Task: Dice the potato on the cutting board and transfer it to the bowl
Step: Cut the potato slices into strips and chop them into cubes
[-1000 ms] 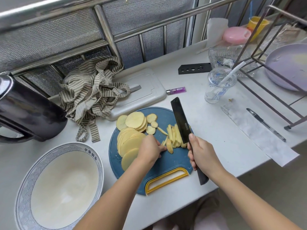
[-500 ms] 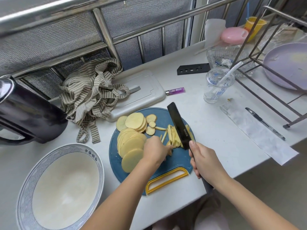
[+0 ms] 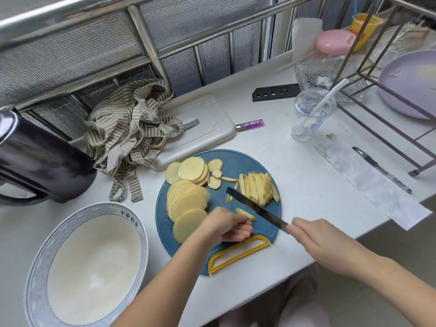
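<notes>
The right grip [image 3: 316,239] holds the knife [image 3: 254,207]; the left grip [image 3: 226,226] pinches a potato strip [image 3: 246,214] at the near edge of the cutting board [image 3: 236,166]. It is best to cut crosswise, knuckles guiding.

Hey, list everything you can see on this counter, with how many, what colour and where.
cutting board: one, blue with yellow handle, counter centre
potato slices: a stack, pale yellow, board's left
potato sticks: a pile, pale yellow, board's right
knife: one, black, across the board
bowl: one, white with blue rim, near left
kettle: one, black, far left
cloth: one, striped beige, behind the board
tray: one, white, beside the cloth
lighter: one, purple, right of tray
cup: one, clear, far right
plate: one, lilac, far right
left grip: one, bare, pinches potato piece
right grip: one, bare, holds knife
</notes>
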{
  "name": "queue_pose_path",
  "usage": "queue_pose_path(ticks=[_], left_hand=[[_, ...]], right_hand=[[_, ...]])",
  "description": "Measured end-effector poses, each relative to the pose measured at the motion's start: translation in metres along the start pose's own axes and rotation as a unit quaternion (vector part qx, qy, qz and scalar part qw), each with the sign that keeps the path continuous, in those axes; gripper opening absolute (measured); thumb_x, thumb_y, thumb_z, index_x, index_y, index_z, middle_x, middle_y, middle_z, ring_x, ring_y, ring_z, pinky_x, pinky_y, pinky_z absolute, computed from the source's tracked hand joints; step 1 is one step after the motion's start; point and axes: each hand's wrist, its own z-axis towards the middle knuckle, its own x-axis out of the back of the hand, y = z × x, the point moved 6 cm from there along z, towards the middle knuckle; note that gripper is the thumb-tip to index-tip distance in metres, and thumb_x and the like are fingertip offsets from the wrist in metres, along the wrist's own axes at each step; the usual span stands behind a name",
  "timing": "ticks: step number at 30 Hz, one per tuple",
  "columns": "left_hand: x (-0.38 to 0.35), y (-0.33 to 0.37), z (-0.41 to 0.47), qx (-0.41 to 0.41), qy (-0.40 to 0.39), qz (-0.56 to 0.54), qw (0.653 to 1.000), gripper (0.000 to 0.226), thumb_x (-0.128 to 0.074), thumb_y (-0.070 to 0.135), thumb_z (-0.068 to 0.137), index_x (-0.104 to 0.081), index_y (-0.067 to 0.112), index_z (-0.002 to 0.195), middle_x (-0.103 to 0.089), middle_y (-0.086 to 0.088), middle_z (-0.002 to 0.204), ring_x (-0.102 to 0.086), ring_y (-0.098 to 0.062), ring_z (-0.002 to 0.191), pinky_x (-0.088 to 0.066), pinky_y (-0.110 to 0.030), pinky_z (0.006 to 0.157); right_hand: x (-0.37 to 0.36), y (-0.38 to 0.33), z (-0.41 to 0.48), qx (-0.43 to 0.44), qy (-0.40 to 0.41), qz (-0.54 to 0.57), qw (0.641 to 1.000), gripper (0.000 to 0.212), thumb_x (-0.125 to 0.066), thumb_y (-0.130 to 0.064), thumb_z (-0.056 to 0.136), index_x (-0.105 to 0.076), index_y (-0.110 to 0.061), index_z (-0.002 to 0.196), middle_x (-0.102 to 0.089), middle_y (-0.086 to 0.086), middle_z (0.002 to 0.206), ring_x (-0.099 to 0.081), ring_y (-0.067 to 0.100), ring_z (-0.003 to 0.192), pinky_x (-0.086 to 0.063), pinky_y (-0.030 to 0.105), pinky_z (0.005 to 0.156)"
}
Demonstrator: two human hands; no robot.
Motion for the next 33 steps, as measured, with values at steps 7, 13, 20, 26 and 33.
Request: queue_pose_path(ticks=[7, 13, 20, 26, 33], left_hand=[[0.001, 0.0, 0.002, 0.008, -0.015, -0.002, 1.0, 0.021, -0.058, 0.014, 0.096, -0.07, -0.003, 0.097, -0.071, -0.009, 0.072, -0.066, -0.012, 0.055, -0.053, -0.019, 0.048], [0.002, 0.0, 0.002, 0.006, -0.013, 0.001, 1.0, 0.021, -0.059, 0.015, 0.096, -0.071, -0.001, 0.093, -0.072, -0.009, 0.073, -0.066, -0.012, 0.056, -0.053, -0.019, 0.049], [0.001, 0.001, 0.006, 0.0, 0.003, 0.005, 1.0, 0.022, -0.058, 0.014, 0.096, -0.071, -0.003, 0.091, -0.071, -0.012, 0.073, -0.066, -0.014, 0.055, -0.053, -0.02, 0.049], [0.0, 0.003, 0.006, 0.0, 0.01, 0.021, 1.0, 0.021, -0.057, 0.012, 0.096, -0.07, -0.001, 0.087, -0.071, -0.011, 0.07, -0.066, -0.014, 0.054, -0.054, -0.021, 0.049], [-0.003, 0.005, 0.006, -0.01, 0.011, 0.036, 0.999, 0.021, -0.056, 0.01, 0.097, -0.068, 0.0, 0.085, -0.07, -0.011, 0.067, -0.065, -0.014, 0.051, -0.054, -0.021, 0.048]], right_hand=[[-0.002, 0.002, 0.004, 0.0, -0.061, -0.006, 0.998, 0.039, -0.027, -0.039, 0.103, -0.038, -0.021, 0.071, -0.04, -0.001, 0.064, -0.033, 0.012, 0.057, -0.029, 0.026, 0.057], [-0.008, 0.011, 0.007, -0.004, -0.086, -0.005, 0.996, 0.042, -0.025, -0.043, 0.102, -0.042, -0.015, 0.075, -0.04, -0.001, 0.066, -0.033, 0.011, 0.058, -0.031, 0.025, 0.059], [-0.01, 0.018, 0.013, 0.019, -0.103, -0.051, 0.993, 0.046, -0.019, -0.049, 0.099, -0.045, -0.015, 0.083, -0.043, -0.002, 0.067, -0.039, 0.013, 0.062, -0.035, 0.028, 0.065], [-0.012, 0.018, 0.021, 0.043, -0.114, -0.069, 0.99, 0.049, -0.014, -0.051, 0.096, -0.045, -0.016, 0.084, -0.042, -0.002, 0.067, -0.04, 0.014, 0.062, -0.035, 0.026, 0.065], [-0.016, 0.008, 0.034, 0.033, -0.103, -0.076, 0.991, 0.038, -0.021, -0.042, 0.104, -0.041, -0.023, 0.078, -0.044, -0.007, 0.07, -0.043, 0.008, 0.063, -0.033, 0.022, 0.061]])
